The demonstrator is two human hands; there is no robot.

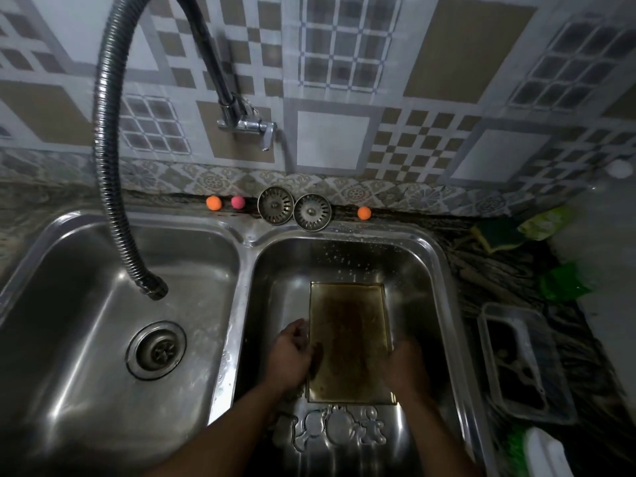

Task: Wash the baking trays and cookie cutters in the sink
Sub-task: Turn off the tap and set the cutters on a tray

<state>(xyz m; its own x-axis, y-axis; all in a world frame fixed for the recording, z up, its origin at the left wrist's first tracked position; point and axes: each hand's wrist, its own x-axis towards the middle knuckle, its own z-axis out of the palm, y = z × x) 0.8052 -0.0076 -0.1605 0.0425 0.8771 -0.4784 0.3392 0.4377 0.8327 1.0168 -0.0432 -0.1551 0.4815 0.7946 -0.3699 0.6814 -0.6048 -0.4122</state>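
Observation:
A stained brown baking tray (347,332) lies flat in the right sink basin (423,270). My left hand (290,352) grips its left edge, the thumb curled over the rim. At the tray's right edge my right hand (406,366) holds on, though its fingers are hard to make out. Several metal cookie cutters (339,428), among them a round one and a gingerbread figure, lie on the basin floor just in front of the tray, between my forearms.
The left basin (86,304) has an open drain (156,349), with the flexible faucet hose (156,290) hanging above it. Two strainers (294,208) and coloured balls sit on the back ledge. Sponges (499,237), a green cloth (564,282), a tray (523,363) and a white bottle (547,452) crowd the right counter.

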